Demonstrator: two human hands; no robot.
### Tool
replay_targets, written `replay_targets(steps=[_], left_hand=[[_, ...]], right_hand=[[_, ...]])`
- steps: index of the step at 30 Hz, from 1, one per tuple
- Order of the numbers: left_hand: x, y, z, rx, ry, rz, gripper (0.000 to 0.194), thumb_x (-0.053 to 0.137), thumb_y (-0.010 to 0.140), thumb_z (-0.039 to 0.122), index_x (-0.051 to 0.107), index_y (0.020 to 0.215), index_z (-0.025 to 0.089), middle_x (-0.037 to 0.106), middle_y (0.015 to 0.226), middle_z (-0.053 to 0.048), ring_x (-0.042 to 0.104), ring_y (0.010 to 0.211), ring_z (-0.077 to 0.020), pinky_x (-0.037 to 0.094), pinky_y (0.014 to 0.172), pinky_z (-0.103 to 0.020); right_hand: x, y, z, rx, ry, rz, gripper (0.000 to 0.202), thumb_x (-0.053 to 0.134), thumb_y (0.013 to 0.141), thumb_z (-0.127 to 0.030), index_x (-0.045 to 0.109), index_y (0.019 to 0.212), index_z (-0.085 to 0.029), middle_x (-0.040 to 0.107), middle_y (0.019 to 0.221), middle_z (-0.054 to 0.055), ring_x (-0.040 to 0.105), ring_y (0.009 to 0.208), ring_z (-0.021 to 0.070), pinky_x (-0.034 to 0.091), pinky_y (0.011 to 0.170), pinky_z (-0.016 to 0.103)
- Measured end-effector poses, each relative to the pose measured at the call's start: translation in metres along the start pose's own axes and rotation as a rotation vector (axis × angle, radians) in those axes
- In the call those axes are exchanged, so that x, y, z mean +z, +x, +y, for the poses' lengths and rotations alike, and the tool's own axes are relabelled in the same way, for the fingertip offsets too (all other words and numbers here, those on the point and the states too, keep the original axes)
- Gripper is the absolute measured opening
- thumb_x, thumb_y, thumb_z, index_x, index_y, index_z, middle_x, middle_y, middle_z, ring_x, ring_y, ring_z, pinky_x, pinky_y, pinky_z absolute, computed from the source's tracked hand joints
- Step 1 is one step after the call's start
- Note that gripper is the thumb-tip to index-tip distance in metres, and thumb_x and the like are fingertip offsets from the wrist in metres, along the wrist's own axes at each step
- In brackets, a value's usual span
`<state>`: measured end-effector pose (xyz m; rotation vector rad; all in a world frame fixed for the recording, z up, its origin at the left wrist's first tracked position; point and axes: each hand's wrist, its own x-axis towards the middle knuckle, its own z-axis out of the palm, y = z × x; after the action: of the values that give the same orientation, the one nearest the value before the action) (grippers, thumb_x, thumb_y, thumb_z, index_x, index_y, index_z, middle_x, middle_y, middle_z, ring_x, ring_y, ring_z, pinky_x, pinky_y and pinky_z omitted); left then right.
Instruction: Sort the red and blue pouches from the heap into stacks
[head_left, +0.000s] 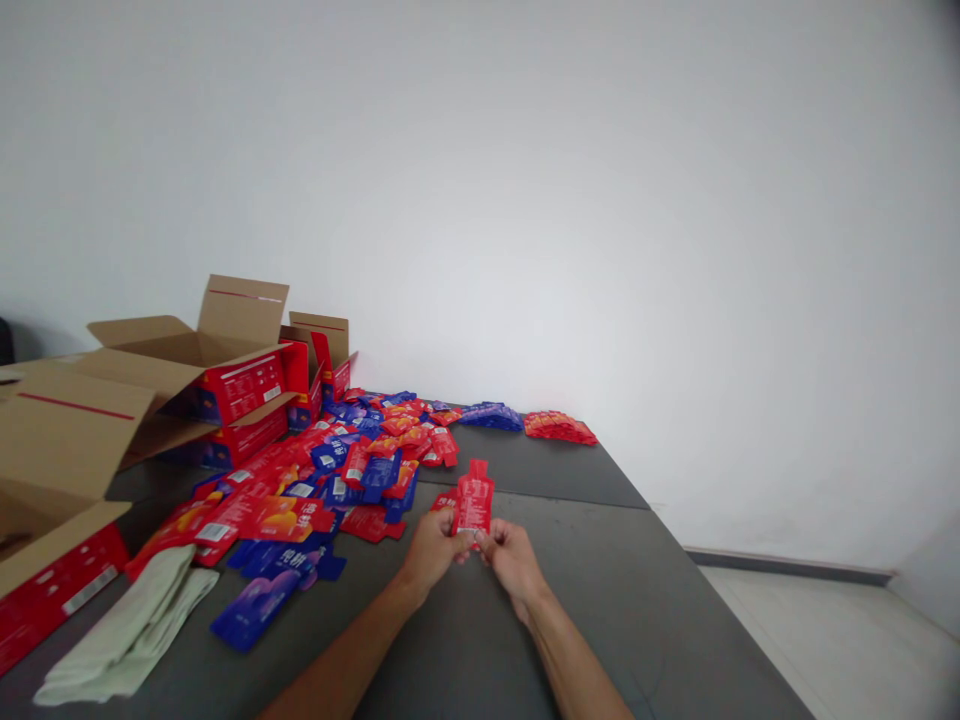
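A red sachet point(474, 500) with white print stands upright between my two hands, its narrow neck pointing away from me. My left hand point(435, 548) pinches its lower left edge, and my right hand point(514, 560) pinches the lower right corner. Behind my left fingers, part of another red sachet point(445, 499) shows. To the left spreads a loose pile of red sachets point(285, 518) and blue sachets point(259, 608). Farther back lie a neat row of blue sachets point(491, 416) and a neat row of red sachets point(559, 427).
Open red cardboard boxes point(244, 390) stand at the back left, and another open box point(64, 590) is at the near left. A folded pale cloth point(124, 630) lies beside it. The dark table point(600, 590) meets a white wall behind; its right edge slants towards me.
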<state>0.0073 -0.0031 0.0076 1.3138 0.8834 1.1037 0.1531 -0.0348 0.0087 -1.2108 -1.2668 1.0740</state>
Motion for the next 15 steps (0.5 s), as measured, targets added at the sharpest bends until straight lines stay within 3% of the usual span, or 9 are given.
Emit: replay_targets(steps=[4, 9, 12, 15], left_hand=[[0.001, -0.002, 0.001, 0.056, 0.009, -0.039, 0.026, 0.074, 0.066, 0.033, 0.068, 0.082, 0.012, 0.068, 0.068, -0.003, 0.057, 0.054, -0.0118, 0.042, 0.050, -0.022], [-0.004, 0.000, -0.006, 0.024, 0.022, -0.040, 0.025, 0.073, 0.067, 0.035, 0.066, 0.076, 0.013, 0.065, 0.059, -0.001, 0.055, 0.048, -0.0111, 0.041, 0.047, -0.022], [-0.008, 0.003, -0.010, -0.022, 0.029, -0.036, 0.024, 0.072, 0.066, 0.031, 0.067, 0.080, 0.013, 0.065, 0.059, -0.001, 0.056, 0.048, -0.0120, 0.040, 0.046, -0.021], [-0.011, 0.004, -0.008, -0.041, 0.038, -0.067, 0.022, 0.072, 0.065, 0.027, 0.068, 0.082, 0.013, 0.064, 0.059, 0.000, 0.057, 0.049, -0.0127, 0.042, 0.047, -0.022]], right_hand=[[-0.001, -0.001, -0.003, -0.022, 0.005, 0.030, 0.025, 0.066, 0.073, -0.040, 0.059, 0.065, -0.017, 0.056, 0.057, -0.003, 0.043, 0.053, 0.0103, 0.032, 0.054, 0.022], [-0.001, -0.003, -0.006, -0.091, -0.002, -0.052, 0.030, 0.067, 0.078, -0.047, 0.063, 0.075, -0.017, 0.061, 0.063, -0.002, 0.050, 0.059, 0.0128, 0.037, 0.060, 0.023], [0.000, -0.003, -0.004, -0.109, -0.028, 0.004, 0.036, 0.063, 0.081, -0.053, 0.065, 0.081, -0.017, 0.062, 0.068, -0.001, 0.052, 0.062, 0.0132, 0.038, 0.061, 0.024], [0.000, -0.001, 0.000, -0.101, -0.057, 0.073, 0.041, 0.062, 0.081, -0.057, 0.062, 0.071, -0.017, 0.060, 0.065, -0.001, 0.050, 0.060, 0.0127, 0.036, 0.058, 0.023]])
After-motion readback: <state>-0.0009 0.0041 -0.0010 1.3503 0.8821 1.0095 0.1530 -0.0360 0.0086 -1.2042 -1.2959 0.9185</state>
